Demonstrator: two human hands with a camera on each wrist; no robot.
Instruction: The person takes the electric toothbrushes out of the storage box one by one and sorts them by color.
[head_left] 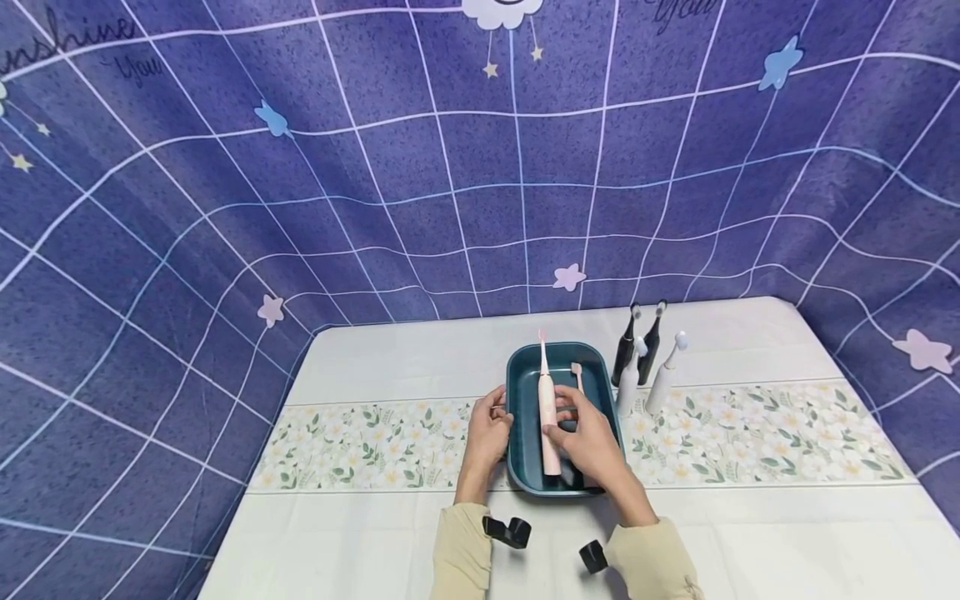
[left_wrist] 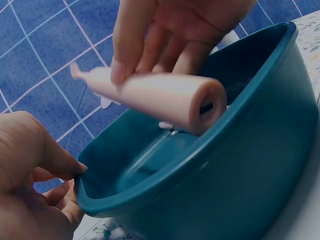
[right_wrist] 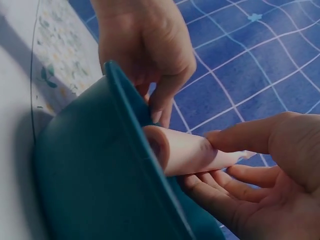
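My right hand (head_left: pixel 588 431) grips a pink electric toothbrush (head_left: pixel 548 412) by its handle, thumb on one side and fingers on the other. The brush is held over a dark teal basin (head_left: pixel 525 479), its head pointing to the back and its base toward me. In the left wrist view the toothbrush (left_wrist: pixel 155 97) is tilted above the basin's opening. At the basin's left rim, my left hand (head_left: pixel 489 429) pinches the edge between thumb and fingers, also visible in the left wrist view. Inside the basin lies another pink toothbrush (head_left: pixel 577 372), partly hidden by my right hand.
Right of the basin stand two black electric toothbrushes (head_left: pixel 624 350) and two white electric toothbrushes (head_left: pixel 662 387), upright and close to its rim. A white table (head_left: pixel 360 533) with a floral band carries everything. A purple-blue curtain (head_left: pixel 480 167) hangs behind and at the sides.
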